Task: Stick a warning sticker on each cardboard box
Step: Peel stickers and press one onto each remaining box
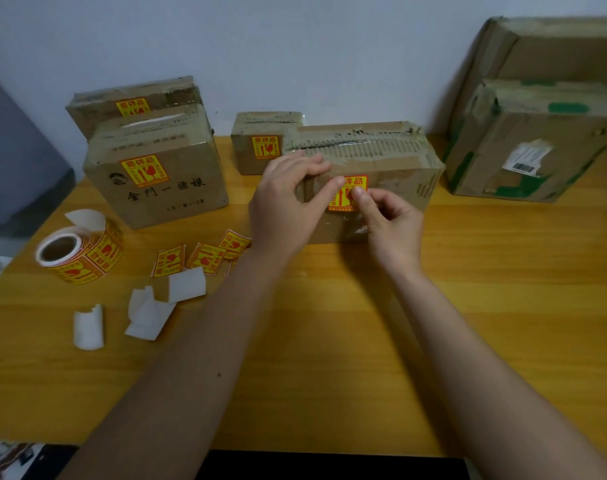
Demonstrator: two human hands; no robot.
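Yellow and red, a warning sticker (347,192) sits on the front face of a long cardboard box (392,161) at the middle of a wooden table (329,323). Both bare hands are on it. The left hand (288,206) rests across the box's upper front edge, fingers spread, with its thumb tip touching the sticker's upper left corner. The right hand (388,220) has its fingers curled in and thumb and forefinger pinched together on the sticker's right side.

To the left stand two stacked-looking boxes: a printed box (156,174) in front and another box (135,105) behind it, each bearing the same sticker. A small box (260,143), also stickered, stands against the wall just behind the long one. On the right, a large box with green tape (534,143) carries a white shipping label only.

A sticker roll (80,254) lies at the table's left. Loose stickers (205,258) and white backing scraps (149,306) lie near it.
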